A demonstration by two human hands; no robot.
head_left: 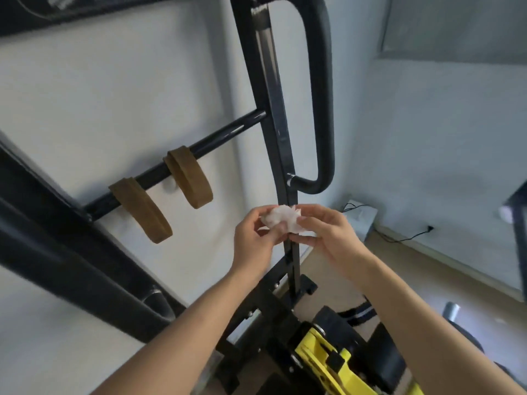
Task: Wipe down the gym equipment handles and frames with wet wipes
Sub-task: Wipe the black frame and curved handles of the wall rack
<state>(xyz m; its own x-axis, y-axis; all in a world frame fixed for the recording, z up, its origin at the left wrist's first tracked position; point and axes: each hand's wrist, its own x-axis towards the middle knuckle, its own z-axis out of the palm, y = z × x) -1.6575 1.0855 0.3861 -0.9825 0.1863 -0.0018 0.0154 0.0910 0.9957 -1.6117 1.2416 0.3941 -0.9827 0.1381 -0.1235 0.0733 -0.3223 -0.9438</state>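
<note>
Fingers (pixel 254 218) of both hands pinch a crumpled wipe (pixel 281 217) in front of the upright (pixel 281 132).
The left hand (pixel 252 243) and right hand (pixel 332 238) hold it by opposite sides, just below the lower end of the handle (pixel 325 95). It looks light, limp and damp, likely to bunch or tear. Better to spread it over a palm and wrap it round the upright than to grip one corner.

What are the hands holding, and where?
A crumpled white wet wipe: the left hand pinches its left side, the right hand its right edge.
</note>
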